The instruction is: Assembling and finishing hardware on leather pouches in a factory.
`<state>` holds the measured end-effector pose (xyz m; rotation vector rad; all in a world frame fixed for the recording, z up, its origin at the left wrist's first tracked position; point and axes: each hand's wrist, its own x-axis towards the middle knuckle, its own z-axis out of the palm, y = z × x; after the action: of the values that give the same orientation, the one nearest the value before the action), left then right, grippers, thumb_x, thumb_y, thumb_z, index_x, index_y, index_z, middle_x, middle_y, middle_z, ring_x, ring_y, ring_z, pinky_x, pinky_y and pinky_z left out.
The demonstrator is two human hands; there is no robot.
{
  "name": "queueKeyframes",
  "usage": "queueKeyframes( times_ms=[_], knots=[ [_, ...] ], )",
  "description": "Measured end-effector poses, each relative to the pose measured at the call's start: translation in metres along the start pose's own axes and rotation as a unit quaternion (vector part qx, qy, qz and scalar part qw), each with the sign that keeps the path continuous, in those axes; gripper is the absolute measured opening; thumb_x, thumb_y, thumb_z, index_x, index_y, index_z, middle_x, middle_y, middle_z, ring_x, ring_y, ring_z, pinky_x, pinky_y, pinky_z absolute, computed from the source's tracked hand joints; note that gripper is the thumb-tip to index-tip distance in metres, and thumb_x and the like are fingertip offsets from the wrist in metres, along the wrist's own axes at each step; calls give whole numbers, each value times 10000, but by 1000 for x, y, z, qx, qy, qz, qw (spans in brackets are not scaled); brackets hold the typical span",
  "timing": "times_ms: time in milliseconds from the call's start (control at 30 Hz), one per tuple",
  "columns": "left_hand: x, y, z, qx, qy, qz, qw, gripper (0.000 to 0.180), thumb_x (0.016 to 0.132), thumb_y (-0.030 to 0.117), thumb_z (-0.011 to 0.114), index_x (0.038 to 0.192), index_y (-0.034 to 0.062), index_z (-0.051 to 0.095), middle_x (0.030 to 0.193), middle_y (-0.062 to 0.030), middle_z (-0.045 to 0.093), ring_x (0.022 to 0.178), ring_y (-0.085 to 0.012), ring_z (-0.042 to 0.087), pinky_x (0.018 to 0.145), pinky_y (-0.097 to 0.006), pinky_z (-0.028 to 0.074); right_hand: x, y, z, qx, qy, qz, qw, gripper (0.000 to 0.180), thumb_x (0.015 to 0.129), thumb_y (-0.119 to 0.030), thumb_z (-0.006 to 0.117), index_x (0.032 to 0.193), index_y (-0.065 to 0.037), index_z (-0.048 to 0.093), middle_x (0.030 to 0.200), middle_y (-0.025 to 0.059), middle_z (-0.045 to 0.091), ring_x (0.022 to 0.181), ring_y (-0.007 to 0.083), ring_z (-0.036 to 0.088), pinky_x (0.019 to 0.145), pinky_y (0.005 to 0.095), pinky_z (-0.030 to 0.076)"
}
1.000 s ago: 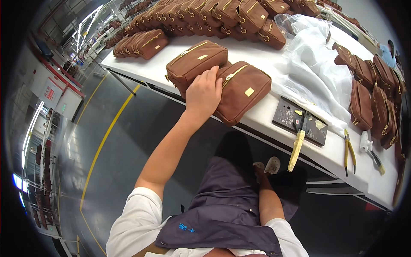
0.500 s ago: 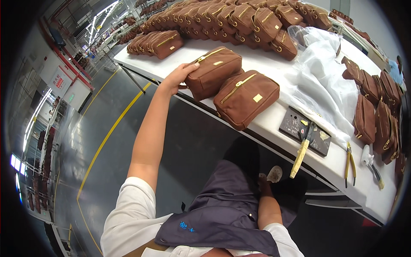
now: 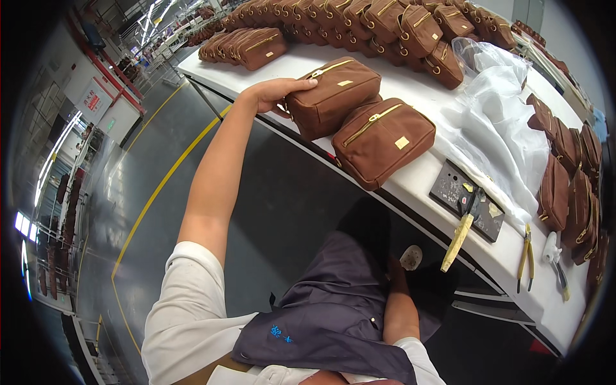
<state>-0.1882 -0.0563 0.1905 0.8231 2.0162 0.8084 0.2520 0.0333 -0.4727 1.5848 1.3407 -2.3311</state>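
Note:
My left hand (image 3: 277, 93) grips the left end of a brown zip bag (image 3: 332, 96), thumb on top and fingers curled out of sight behind it. Gold zip and a small gold plate show on its upper face. Close against it, nearer to me, a second brown zip bag (image 3: 385, 142) rests at the front edge of the white table (image 3: 410, 183), slightly tilted. Low beside my dark apron hangs my right arm; its hand (image 3: 396, 264) is in shadow, and its fingers cannot be made out.
Many brown bags (image 3: 372, 19) stand in rows at the back, with a smaller row (image 3: 253, 48) at left. Clear plastic sheeting (image 3: 497, 115) lies right of centre. Nearby are a dark block (image 3: 446, 186), a yellow-wrapped tool (image 3: 457, 242), yellow-handled pliers (image 3: 526, 256) and more bags (image 3: 558, 192).
The view has shifted slightly, so the table's things appear a little further right. My left hand keeps its grip on the bag, and the bags stay side by side.

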Motion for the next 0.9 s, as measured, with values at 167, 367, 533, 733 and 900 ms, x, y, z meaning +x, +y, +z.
queueKeyframes(
  times_ms=[167,367,533,733,900],
  knots=[
    [18,-25,-8,-14,13,-2,1000,621,820,698,665,1204,211,646,1015,48,669,936,-92,569,800,-296,426,10,9,2,156,-28,51,986,496,981,-421,555,1320,-63,611,1269,106,652,1116,262,624,933,394,511],
    [26,-38,1,-74,17,8,997,554,837,628,697,1143,166,679,932,42,695,771,-58,591,662,-221,410,-51,-18,29,136,-27,3,990,496,976,-426,559,1317,-70,615,1253,102,657,1091,260,631,931,394,511],
    [21,-39,5,-94,29,21,995,528,866,587,687,1151,141,678,921,34,703,724,-57,597,628,-213,415,-96,-57,45,109,-30,-30,993,496,972,-429,562,1315,-75,618,1240,98,662,1070,258,637,929,394,512],
    [26,-55,-1,-100,34,22,994,536,863,581,691,1142,124,682,896,25,700,720,-60,599,627,-217,424,-74,-47,50,99,-72,16,992,511,954,-444,582,1312,-82,626,1209,97,672,1062,246,639,911,360,513],
    [33,-32,21,-121,10,63,991,543,859,583,695,1136,116,680,904,15,710,735,-67,622,601,-214,423,-2,15,5,87,24,-31,995,528,941,-443,594,1251,-20,650,1096,117,693,975,240,670,843,393,539]
  ],
)
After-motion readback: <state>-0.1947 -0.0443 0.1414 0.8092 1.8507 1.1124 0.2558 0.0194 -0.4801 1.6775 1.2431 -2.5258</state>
